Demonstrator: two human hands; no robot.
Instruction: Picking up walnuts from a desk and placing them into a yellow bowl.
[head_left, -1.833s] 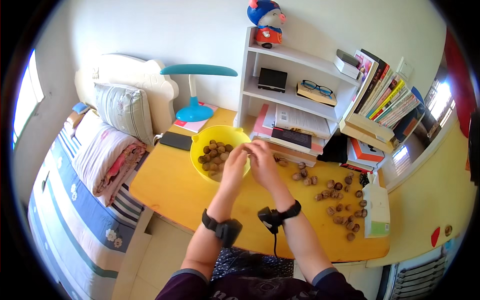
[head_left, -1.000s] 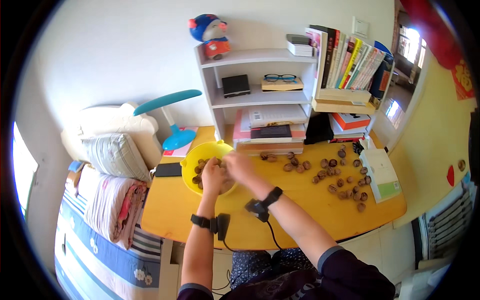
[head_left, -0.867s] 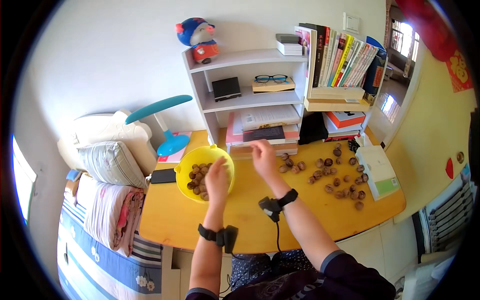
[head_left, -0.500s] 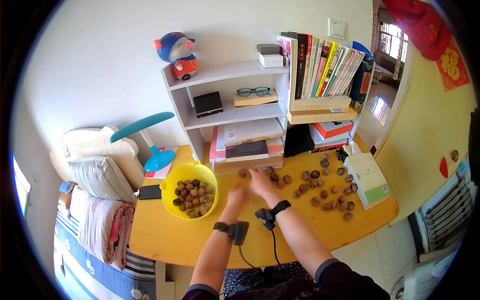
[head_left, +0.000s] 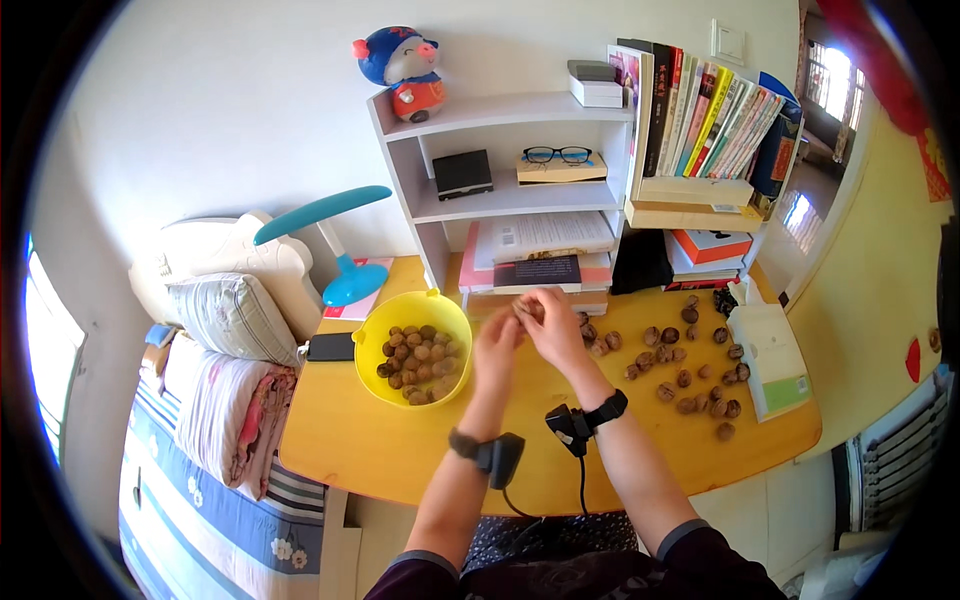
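Note:
Over the middle of the desk, in front of the shelf, my two hands are close together. My right hand (head_left: pixel 553 325) is closed, its fingertips pinching a walnut (head_left: pixel 525 310) that is partly hidden. Just beside and below it, my left hand (head_left: pixel 497 343) is smeared by motion, and its finger pose cannot be read. To the left stands a yellow basin (head_left: pixel 365 345) with many brown walnuts (head_left: pixel 418 352) inside. Loose walnuts (head_left: pixel 665 352) lie scattered over the desk right of my hands, a few of them close by my right hand.
The yellow desk (head_left: pixel 400 455) carries a grey-white shelf (head_left: pixel 500 107) with books behind my hands. A blue lamp (head_left: pixel 352 283) and black phone (head_left: pixel 331 347) are by the basin; a white box (head_left: pixel 765 350) is at the right. Cables hang from both wrist devices.
My hands have come together, with a walnut now at my right fingertips. The whole view has shifted, so the desk and shelf appear farther right. The basin still holds walnuts.

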